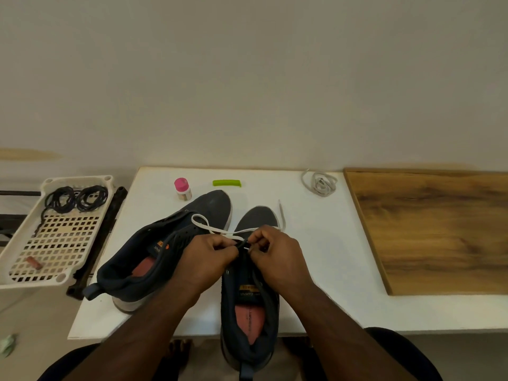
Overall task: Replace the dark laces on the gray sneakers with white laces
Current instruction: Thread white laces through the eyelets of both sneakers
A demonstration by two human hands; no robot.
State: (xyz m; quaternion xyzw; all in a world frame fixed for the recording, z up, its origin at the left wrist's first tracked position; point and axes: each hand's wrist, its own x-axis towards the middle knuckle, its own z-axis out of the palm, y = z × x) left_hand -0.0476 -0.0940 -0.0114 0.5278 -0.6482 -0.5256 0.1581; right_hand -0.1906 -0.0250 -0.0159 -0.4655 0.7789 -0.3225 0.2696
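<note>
Both dark laces (75, 199) lie coiled in the basket (16, 254) while left hand (211, 254) and right hand (277, 250) pinch a white lace (217, 229) at the right sneaker's (248, 298) lowest eyelets (barely begun), the left sneaker (170, 243) unlaced, a spare lace (320, 182) waiting.

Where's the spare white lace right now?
Head view: the coiled white lace lies at the white table's far right, beside the wooden board.
</note>
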